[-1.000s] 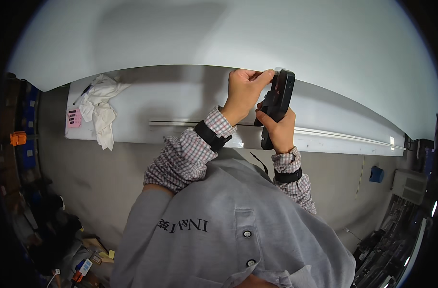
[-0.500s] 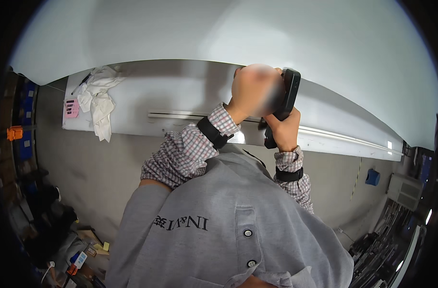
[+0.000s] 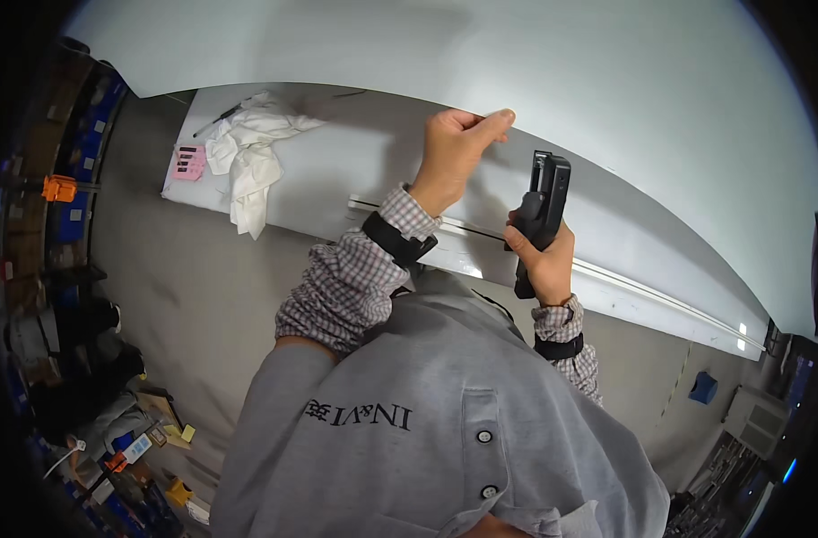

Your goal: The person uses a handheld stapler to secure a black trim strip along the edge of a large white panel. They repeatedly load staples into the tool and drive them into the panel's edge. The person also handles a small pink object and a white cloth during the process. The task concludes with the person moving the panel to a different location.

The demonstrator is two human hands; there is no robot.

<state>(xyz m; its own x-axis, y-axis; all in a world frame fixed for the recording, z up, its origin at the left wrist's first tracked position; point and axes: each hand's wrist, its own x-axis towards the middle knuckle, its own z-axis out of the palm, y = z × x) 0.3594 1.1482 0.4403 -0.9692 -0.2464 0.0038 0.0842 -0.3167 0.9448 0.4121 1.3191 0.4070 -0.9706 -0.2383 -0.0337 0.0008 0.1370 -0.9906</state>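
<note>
The black handheld tool (image 3: 542, 215) stands upright in my right hand (image 3: 543, 260), my fingers wrapped tight round its lower body, its upper end just before the edge of the big white panel (image 3: 606, 99). My left hand (image 3: 452, 152) is pressed against that same edge, thumb and fingers pinching the panel's lip (image 3: 508, 115). From the head view the tool looks rigid and fairly dense, best gripped low on its body as I have it, while the panel seems stiff, smooth and likely slippery; a white rag (image 3: 248, 157) and pink card (image 3: 189, 161) lie well apart, on the grey ledge (image 3: 337, 170).
</note>
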